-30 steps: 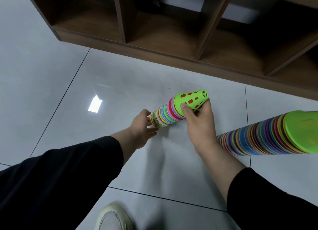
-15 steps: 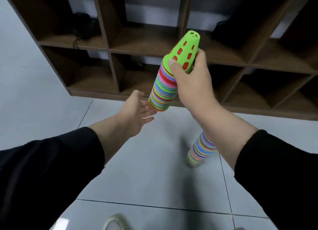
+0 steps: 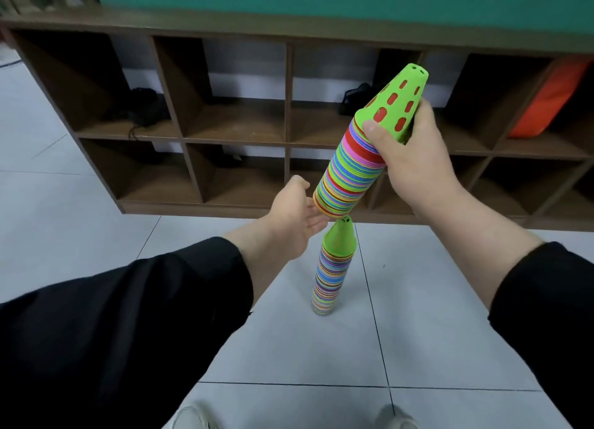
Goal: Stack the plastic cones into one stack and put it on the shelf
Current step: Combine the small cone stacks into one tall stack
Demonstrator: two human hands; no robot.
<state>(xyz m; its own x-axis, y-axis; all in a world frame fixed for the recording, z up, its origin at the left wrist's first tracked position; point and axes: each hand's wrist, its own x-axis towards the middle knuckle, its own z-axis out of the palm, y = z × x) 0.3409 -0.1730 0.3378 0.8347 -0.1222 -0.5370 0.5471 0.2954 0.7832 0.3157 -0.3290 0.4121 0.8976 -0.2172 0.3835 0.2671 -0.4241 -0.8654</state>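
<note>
Head view shows the right hand (image 3: 414,162) grasping the upper cone stack (image 3: 363,152) near its green top, tilted, in the air before the wooden shelf (image 3: 238,120). The left hand (image 3: 289,219) is relaxed, fingers straight, touching the lower rim of this stack. Directly under it, a second cone stack (image 3: 332,268) stands upright on the tiled floor (image 3: 434,316), its green tip just below the lifted one.

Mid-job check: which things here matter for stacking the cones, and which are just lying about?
Job:
held cone stack, in right hand
floor cone stack
left hand, open beside the held stack's base
shelf

Lying about:
orange bag
black items
</note>
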